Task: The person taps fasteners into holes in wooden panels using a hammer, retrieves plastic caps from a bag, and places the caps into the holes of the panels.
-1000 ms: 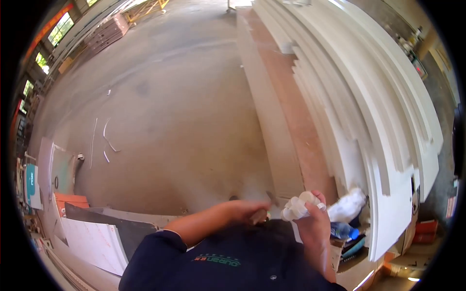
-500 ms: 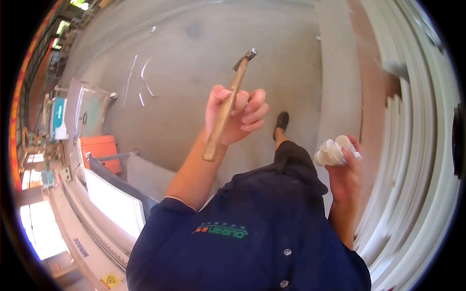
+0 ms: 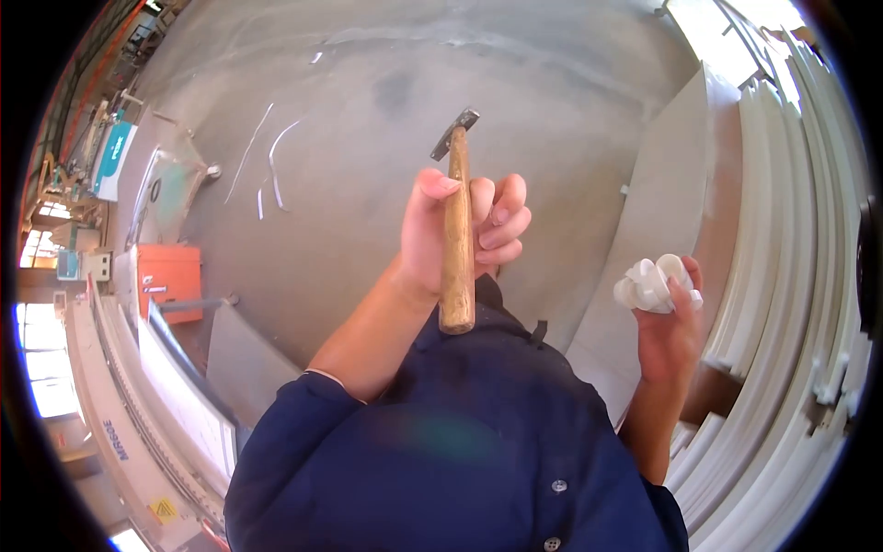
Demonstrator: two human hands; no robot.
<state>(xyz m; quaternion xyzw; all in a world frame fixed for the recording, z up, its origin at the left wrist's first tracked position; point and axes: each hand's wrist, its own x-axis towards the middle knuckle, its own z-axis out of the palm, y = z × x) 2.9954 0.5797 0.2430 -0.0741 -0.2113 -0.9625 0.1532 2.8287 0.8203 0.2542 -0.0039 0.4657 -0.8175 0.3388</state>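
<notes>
Palm up, the left hand (image 3: 460, 221) held a small hammer (image 3: 457, 235) with a worn, light brown wooden handle and a dark grey metal head (image 3: 455, 133). Its thumb pressed on the side of the handle near the head, and the other fingers were half curled on the opposite side, slightly parted from one another. The hammer lay lengthwise in view over the grey concrete floor (image 3: 368, 92), its head away from the body and the butt of the handle toward the dark blue shirt (image 3: 441, 442).

Well apart from it, the right hand (image 3: 670, 336) was partly closed around a bunch of white, rounded pieces (image 3: 655, 283), the thumb resting on them and the fingers mostly hidden behind. What they were made of could not be told.

Long white boards (image 3: 773, 248) lay stacked beyond the right hand. An orange metal box (image 3: 170, 281) stood on the left side, near a long, pale machine marked MR60E (image 3: 120, 442). Thin white strips (image 3: 276, 166) were scattered on the floor.
</notes>
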